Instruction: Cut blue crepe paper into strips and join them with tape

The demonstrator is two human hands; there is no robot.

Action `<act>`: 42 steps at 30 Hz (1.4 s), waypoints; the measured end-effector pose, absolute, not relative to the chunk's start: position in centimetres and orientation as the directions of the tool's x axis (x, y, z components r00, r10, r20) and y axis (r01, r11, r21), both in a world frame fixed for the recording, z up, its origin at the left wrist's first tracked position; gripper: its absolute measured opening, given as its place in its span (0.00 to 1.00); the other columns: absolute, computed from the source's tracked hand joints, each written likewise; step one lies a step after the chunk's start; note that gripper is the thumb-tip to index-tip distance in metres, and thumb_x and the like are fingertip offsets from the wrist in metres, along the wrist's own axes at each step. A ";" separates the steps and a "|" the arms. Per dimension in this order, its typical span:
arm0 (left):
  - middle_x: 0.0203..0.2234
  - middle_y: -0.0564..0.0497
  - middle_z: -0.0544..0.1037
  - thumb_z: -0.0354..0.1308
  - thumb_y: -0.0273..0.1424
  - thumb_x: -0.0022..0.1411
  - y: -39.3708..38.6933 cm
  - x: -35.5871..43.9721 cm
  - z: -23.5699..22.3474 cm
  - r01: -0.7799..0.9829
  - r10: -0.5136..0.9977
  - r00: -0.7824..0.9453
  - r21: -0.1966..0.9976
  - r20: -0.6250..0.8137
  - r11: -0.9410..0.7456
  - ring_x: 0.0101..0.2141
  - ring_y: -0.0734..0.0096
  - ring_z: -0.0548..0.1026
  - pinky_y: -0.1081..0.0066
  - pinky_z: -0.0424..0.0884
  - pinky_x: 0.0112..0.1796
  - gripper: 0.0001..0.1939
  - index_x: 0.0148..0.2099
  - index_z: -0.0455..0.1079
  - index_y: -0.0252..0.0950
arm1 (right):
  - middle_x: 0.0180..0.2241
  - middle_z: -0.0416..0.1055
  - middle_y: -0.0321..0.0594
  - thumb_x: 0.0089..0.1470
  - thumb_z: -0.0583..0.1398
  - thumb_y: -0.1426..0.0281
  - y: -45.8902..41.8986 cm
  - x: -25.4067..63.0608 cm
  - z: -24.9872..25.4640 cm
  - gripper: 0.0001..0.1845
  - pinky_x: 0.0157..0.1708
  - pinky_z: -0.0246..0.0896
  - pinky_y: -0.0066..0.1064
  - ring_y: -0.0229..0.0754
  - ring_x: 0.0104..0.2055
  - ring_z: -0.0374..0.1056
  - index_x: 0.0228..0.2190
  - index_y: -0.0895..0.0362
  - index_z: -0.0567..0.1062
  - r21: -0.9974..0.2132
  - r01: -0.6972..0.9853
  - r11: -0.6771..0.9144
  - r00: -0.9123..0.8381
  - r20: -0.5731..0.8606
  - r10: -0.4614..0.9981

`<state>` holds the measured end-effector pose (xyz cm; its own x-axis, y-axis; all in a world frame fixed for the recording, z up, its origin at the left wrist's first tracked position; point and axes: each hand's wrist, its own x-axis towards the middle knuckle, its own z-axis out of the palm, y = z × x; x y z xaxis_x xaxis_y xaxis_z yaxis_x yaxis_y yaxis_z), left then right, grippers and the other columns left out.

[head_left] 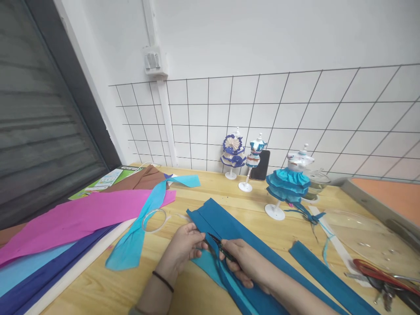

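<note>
My right hand point(244, 262) is closed around small black scissors point(215, 239), their blades parted and pointing left at the blue crepe paper point(226, 223). That paper is a long folded strip running from the table's middle to the lower right. My left hand point(187, 245), with a dark band on the wrist, pinches the paper's near edge just left of the blade tips. A narrow cut strip point(229, 282) of the same blue curls down below the scissors. Under it lies a lighter blue piece point(208, 264). Where exactly the blades meet the paper is hard to see.
Pink crepe paper point(88, 214) and other coloured sheets are piled left, beside a turquoise strip point(152, 205) and a tape roll point(154, 220). Dressed mini mannequins, one in a turquoise skirt point(288, 183), stand behind. A blue strip point(328, 273) and red-handled tool point(377, 269) lie right.
</note>
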<state>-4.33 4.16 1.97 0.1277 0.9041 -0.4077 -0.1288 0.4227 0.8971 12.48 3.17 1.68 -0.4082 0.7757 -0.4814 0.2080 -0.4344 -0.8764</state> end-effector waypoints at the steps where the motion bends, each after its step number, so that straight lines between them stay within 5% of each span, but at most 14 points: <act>1: 0.18 0.56 0.69 0.65 0.32 0.41 4.2 -4.3 2.0 -0.129 0.905 0.127 0.898 -0.406 0.421 0.20 0.79 0.70 0.82 0.58 0.17 0.16 0.32 0.64 0.34 | 0.08 0.49 0.21 0.58 0.44 0.64 3.2 12.4 1.7 0.18 0.03 0.37 0.18 0.26 0.05 0.39 0.24 0.57 0.65 -0.877 0.208 -0.433 -0.408 -0.480 0.777; 42: 0.19 0.56 0.70 0.65 0.29 0.40 4.3 -4.7 1.2 -0.166 0.905 0.142 0.892 -0.401 0.421 0.22 0.76 0.70 0.78 0.63 0.20 0.17 0.34 0.64 0.34 | 0.08 0.50 0.23 0.59 0.43 0.63 3.5 10.9 1.9 0.20 0.04 0.36 0.18 0.26 0.05 0.40 0.21 0.57 0.64 -0.877 0.231 -0.421 -0.373 -0.479 0.795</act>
